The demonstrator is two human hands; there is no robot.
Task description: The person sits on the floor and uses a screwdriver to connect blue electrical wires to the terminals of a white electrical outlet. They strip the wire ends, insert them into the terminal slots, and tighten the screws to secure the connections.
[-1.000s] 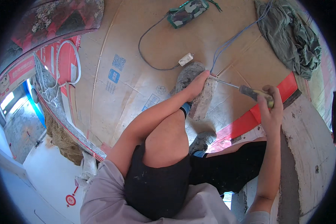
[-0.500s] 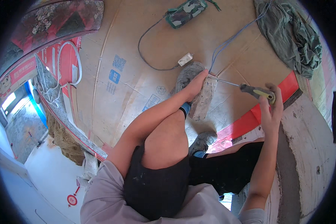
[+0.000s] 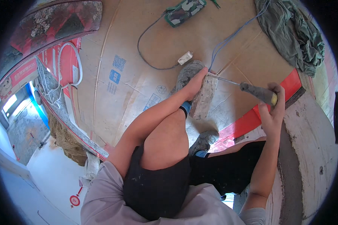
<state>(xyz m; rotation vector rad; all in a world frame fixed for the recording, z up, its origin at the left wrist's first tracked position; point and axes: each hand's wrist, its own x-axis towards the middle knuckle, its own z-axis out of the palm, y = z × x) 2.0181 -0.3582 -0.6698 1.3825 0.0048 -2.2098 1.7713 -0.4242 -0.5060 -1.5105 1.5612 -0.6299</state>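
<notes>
For good control, the screwdriver (image 3: 259, 92) is best pushed straight along its shaft, with the left hand (image 3: 196, 84) bracing the grimy block (image 3: 204, 98) but clear of the tip. The right hand (image 3: 275, 107) grips the handle's butt, wrist raised, forearm reaching up. The left arm crosses the raised knee; its fingertips are hidden, so their grasp cannot be told. The block rests beside a shoe (image 3: 186, 75), toward the cardboard's (image 3: 146, 30) red-bordered right edge.
</notes>
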